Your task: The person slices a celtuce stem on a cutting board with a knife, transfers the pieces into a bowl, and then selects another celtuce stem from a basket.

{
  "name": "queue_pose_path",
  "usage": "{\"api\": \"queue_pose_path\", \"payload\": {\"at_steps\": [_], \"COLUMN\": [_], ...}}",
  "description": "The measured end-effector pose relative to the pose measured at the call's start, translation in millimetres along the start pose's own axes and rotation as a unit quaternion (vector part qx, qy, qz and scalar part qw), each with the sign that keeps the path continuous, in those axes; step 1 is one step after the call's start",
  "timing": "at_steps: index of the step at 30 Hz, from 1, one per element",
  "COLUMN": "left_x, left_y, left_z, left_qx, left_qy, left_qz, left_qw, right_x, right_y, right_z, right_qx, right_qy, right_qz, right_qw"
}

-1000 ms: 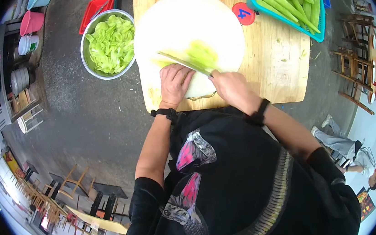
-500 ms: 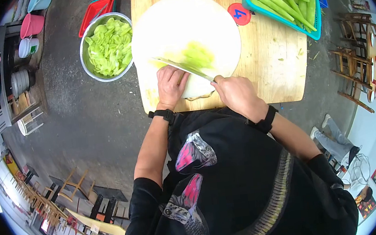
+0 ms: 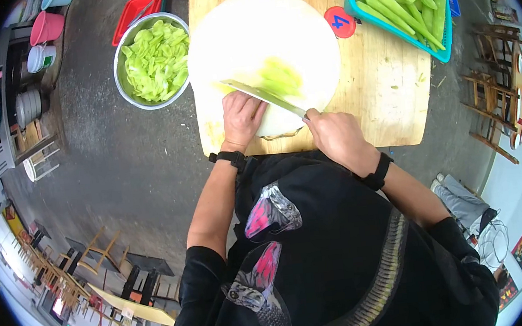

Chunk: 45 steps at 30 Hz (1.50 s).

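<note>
My right hand (image 3: 338, 136) grips the handle of a kitchen knife (image 3: 268, 98), its long blade slanting up to the left across a round white cutting board (image 3: 260, 29). My left hand (image 3: 244, 119) lies at the near side of the blade, fingers curled down against the board. What is under those fingers is hidden. Just beyond the blade, a small pile of pale green vegetable slices (image 3: 281, 77) rests on the board. To the left, a metal bowl (image 3: 120, 82) is full of similar green slices (image 3: 156, 59).
The board sits on a wooden table (image 3: 388, 102). At the back right, a teal basket (image 3: 444, 54) holds several long green vegetables (image 3: 397, 5), near a red disc marked 4 (image 3: 340, 21). A red tray (image 3: 137, 10) lies behind the bowl. Another person's legs (image 3: 462, 196) show at lower right.
The whole view has shifted slightly, with table and bowl a little further right. Knife and hands keep nearly the same place on the board. The other person's legs have moved.
</note>
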<state>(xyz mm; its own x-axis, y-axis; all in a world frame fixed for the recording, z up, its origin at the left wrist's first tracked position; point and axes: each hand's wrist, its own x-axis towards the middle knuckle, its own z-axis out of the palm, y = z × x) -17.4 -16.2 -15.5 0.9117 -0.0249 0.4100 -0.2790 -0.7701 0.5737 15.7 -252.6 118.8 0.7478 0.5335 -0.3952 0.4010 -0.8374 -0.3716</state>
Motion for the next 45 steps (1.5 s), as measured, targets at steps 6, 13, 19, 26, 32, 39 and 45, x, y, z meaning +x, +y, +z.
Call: {"api": "queue_pose_path", "payload": {"at_steps": [6, 13, 19, 26, 32, 39, 45], "left_x": [1, -1, 0, 6, 10, -2, 1], "left_y": [0, -1, -1, 5, 6, 2, 3], "left_z": [-1, -1, -1, -1, -2, 0, 0], "left_qx": [-0.005, -0.011, -0.011, -0.034, -0.029, -0.015, -0.015], "left_qy": [-0.010, -0.018, -0.017, -0.002, 0.007, -0.003, 0.013], "left_qz": [-0.005, -0.001, -0.011, -0.003, -0.008, -0.015, -0.008], "left_qw": [1.000, 1.000, 1.000, 0.999, 1.000, 1.000, 1.000], "right_x": [-3, -4, -6, 53, 52, 10, 5], "right_y": [0, -4, -2, 2, 2, -11, -3], "right_z": [1, -4, -4, 34, 15, -8, 0], "right_qx": [0.016, 0.002, -0.005, 0.026, 0.038, 0.034, 0.025], "right_qy": [0.018, 0.017, 0.003, 0.019, 0.031, 0.003, 0.015], "right_qz": [-0.006, -0.008, -0.005, -0.016, -0.033, 0.006, 0.001], "right_qw": [1.000, 1.000, 1.000, 0.999, 0.998, 0.999, 1.000]}}
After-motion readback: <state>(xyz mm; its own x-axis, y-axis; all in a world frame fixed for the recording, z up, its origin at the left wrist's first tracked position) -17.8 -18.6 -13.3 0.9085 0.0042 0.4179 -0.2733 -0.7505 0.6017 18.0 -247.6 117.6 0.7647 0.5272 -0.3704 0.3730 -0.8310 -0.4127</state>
